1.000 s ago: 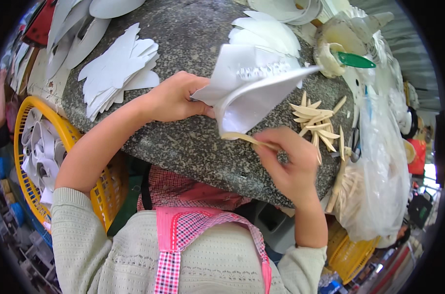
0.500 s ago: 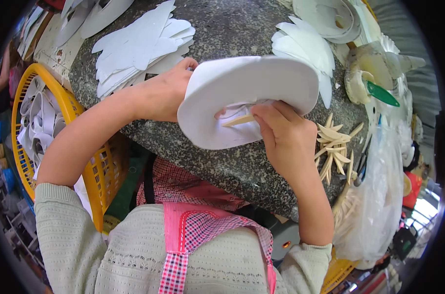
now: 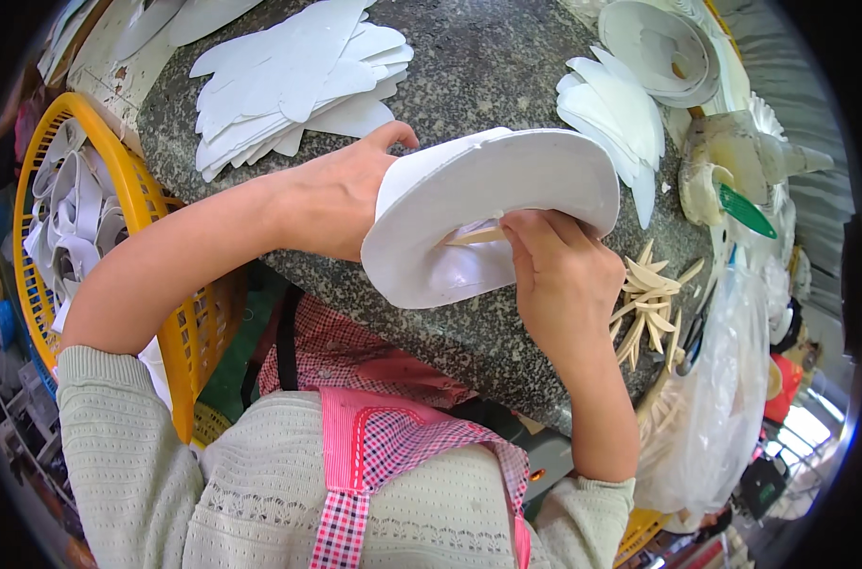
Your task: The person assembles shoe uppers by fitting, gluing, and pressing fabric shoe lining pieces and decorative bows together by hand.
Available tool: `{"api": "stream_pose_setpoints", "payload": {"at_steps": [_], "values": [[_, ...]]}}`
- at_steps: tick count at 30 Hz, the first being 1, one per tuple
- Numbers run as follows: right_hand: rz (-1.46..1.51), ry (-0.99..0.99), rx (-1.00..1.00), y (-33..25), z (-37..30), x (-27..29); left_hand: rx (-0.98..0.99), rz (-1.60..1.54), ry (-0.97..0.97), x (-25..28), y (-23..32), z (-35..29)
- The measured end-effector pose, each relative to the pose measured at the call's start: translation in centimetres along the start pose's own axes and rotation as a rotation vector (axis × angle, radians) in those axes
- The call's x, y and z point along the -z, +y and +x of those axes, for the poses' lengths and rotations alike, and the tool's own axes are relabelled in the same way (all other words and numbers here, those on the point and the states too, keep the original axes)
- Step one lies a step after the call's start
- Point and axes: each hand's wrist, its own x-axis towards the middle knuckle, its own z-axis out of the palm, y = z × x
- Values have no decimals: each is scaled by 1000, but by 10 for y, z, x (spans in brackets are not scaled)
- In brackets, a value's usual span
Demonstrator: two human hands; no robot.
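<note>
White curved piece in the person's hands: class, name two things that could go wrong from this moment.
1. The right hand presses a wooden stick into the white curved piece; it might snap or slip.
2. The loose wooden sticks lie near the stone table's edge; that wrist could knock them off.

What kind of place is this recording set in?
Probably a small craft workbench or market stall: a speckled stone tabletop holds stacks of white cut-out sheets and a pile of thin wooden sticks, with a yellow basket of white pieces beside it.
</note>
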Motion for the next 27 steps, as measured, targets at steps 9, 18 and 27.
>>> {"api": "stream_pose_setpoints", "payload": {"at_steps": [9, 18, 27], "values": [[-84, 14, -18, 0, 0, -6, -72, 286, -97, 8, 5, 0], [-165, 82, 29, 3, 0, -17, -72, 122, 10, -2, 6, 5], [-216, 159, 13, 7, -2, -29, -95, 56, 12, 6, 14, 16]]}}
